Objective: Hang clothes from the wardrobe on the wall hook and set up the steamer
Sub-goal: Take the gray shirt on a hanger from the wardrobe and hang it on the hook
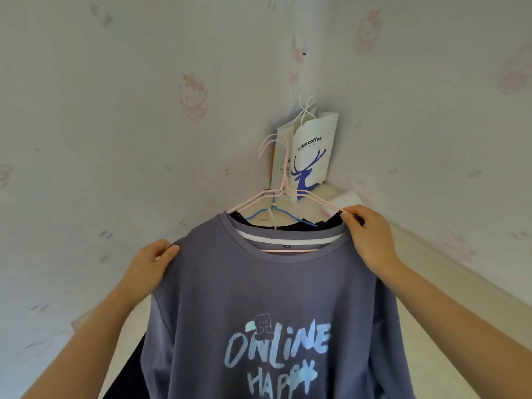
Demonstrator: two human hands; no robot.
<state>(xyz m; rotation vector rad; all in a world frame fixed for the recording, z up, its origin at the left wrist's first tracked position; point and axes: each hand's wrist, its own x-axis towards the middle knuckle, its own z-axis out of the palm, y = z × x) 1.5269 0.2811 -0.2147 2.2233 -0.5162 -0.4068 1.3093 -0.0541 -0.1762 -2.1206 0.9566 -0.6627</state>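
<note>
A blue-grey T-shirt (276, 286) printed "ONLINE HAPPY" hangs in front of me on a pink wire hanger (283, 180). Behind it sit a dark garment (290, 226) and a blue wire hanger (275, 213). The hanger hooks reach up toward the room corner; the wall hook itself is hidden behind the bag. My left hand (151, 263) grips the shirt's left shoulder. My right hand (367, 237) pinches the collar and the hanger's right arm at the right shoulder. No steamer is in view.
A white "luckin coffee" paper bag (312, 156) with a blue deer hangs in the corner just behind the hangers. Patterned wallpaper (115, 139) covers both walls. A pale ledge or frame (431, 254) runs along the right wall.
</note>
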